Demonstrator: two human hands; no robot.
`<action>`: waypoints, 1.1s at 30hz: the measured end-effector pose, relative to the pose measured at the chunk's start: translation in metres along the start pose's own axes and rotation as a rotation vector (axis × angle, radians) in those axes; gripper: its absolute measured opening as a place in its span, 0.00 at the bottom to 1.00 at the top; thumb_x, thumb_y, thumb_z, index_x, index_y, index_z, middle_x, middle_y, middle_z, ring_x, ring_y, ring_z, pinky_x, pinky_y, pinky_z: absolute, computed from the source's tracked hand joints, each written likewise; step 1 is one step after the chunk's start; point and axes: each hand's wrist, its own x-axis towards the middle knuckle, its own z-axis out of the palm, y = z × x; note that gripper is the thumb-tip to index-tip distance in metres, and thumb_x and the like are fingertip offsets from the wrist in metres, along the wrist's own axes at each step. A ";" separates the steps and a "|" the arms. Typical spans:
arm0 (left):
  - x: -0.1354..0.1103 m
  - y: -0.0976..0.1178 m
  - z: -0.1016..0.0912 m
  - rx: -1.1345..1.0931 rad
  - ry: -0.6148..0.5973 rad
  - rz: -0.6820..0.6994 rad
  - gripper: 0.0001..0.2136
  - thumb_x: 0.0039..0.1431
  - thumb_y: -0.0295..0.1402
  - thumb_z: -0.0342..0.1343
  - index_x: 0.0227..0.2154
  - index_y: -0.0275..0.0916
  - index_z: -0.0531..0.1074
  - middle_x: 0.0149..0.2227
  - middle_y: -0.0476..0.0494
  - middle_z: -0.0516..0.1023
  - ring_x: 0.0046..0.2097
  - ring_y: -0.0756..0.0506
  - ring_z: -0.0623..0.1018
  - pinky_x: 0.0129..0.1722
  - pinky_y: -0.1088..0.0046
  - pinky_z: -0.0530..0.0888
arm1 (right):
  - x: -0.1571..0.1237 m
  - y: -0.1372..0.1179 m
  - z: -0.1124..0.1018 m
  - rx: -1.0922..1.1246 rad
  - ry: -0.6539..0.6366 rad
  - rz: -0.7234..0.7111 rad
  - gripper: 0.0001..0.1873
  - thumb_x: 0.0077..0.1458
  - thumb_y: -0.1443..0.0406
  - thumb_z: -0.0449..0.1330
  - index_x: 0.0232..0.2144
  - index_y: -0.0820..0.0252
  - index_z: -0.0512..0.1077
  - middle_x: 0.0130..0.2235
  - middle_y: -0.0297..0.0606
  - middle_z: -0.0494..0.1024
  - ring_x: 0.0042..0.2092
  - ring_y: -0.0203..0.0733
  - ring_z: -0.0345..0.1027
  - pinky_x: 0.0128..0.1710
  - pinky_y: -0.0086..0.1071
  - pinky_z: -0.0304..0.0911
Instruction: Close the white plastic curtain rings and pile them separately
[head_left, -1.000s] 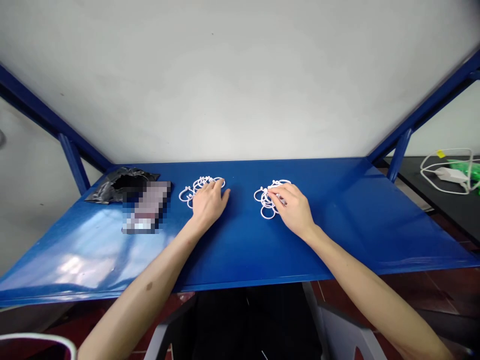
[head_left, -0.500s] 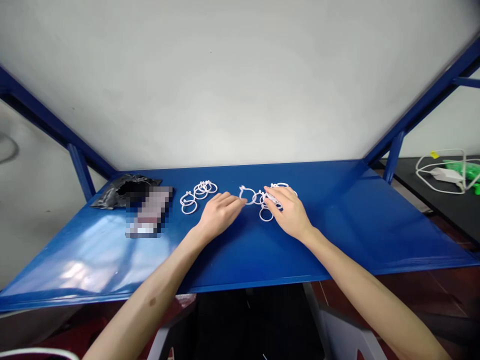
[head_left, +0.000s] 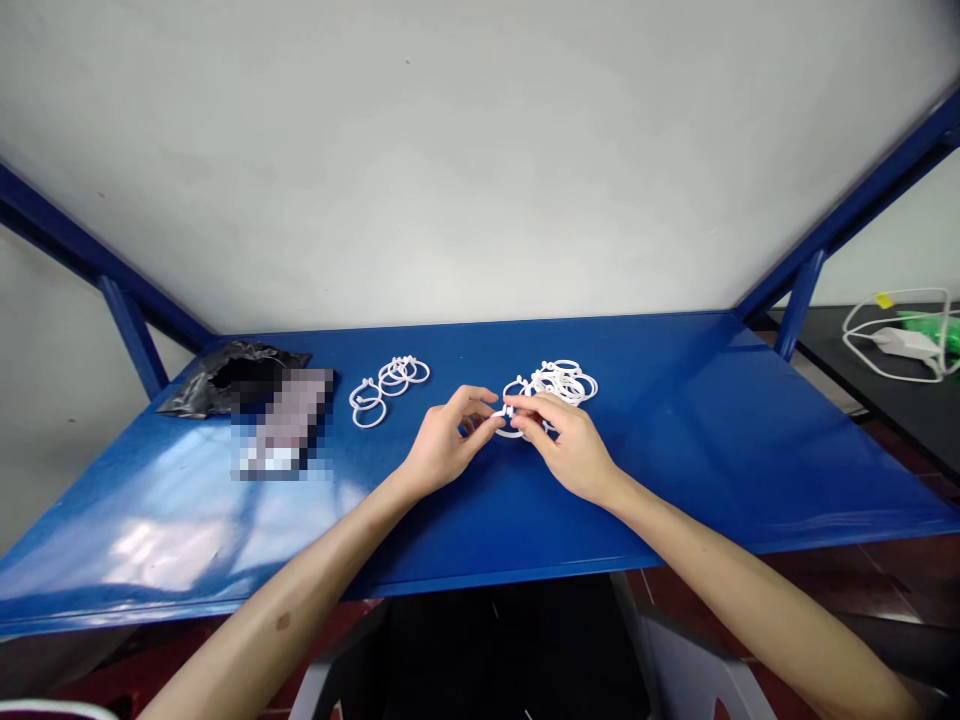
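Both hands meet over the middle of the blue shelf (head_left: 675, 440). My left hand (head_left: 448, 447) and my right hand (head_left: 566, 447) each pinch the same white plastic ring (head_left: 510, 412) between thumb and fingers, just above the surface. Right behind the right hand lies a pile of white rings (head_left: 566, 382). A second, smaller group of white rings (head_left: 386, 384) lies to the left of my left hand, apart from it.
A crumpled black plastic bag (head_left: 225, 375) and a blurred flat packet (head_left: 281, 425) lie at the shelf's left end. Blue frame posts stand at both back corners. A black table at far right carries a white cable and charger (head_left: 896, 340). A white wall backs the shelf.
My left hand left the left group of rings and moved right to the middle. Both hands now pinch one ring taken from beside the right pile, and the right hand has drawn back slightly.
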 end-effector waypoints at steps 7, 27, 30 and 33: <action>0.001 0.004 -0.001 -0.061 -0.016 -0.004 0.10 0.68 0.40 0.55 0.41 0.42 0.79 0.39 0.47 0.84 0.35 0.49 0.82 0.34 0.75 0.78 | 0.001 0.003 0.004 0.085 0.049 0.120 0.04 0.62 0.62 0.64 0.37 0.56 0.75 0.33 0.34 0.81 0.35 0.40 0.76 0.38 0.34 0.70; -0.005 -0.009 0.003 0.130 -0.041 0.328 0.08 0.65 0.24 0.55 0.35 0.40 0.77 0.34 0.49 0.82 0.37 0.50 0.80 0.39 0.75 0.76 | -0.013 0.015 0.013 -0.222 -0.064 -0.264 0.08 0.68 0.70 0.55 0.34 0.58 0.69 0.33 0.37 0.77 0.37 0.43 0.66 0.38 0.37 0.67; 0.000 -0.009 0.000 0.162 -0.085 0.299 0.08 0.67 0.25 0.54 0.36 0.41 0.77 0.35 0.49 0.82 0.38 0.50 0.80 0.40 0.75 0.76 | -0.010 0.016 0.014 -0.238 -0.053 -0.260 0.08 0.68 0.69 0.55 0.35 0.57 0.71 0.33 0.37 0.78 0.37 0.43 0.67 0.38 0.37 0.67; 0.009 -0.013 -0.009 0.306 -0.108 0.293 0.07 0.69 0.32 0.54 0.41 0.42 0.78 0.39 0.47 0.83 0.41 0.47 0.79 0.43 0.71 0.75 | -0.002 0.018 0.009 -0.286 0.019 -0.245 0.06 0.68 0.67 0.56 0.37 0.56 0.73 0.36 0.37 0.80 0.39 0.44 0.69 0.41 0.38 0.68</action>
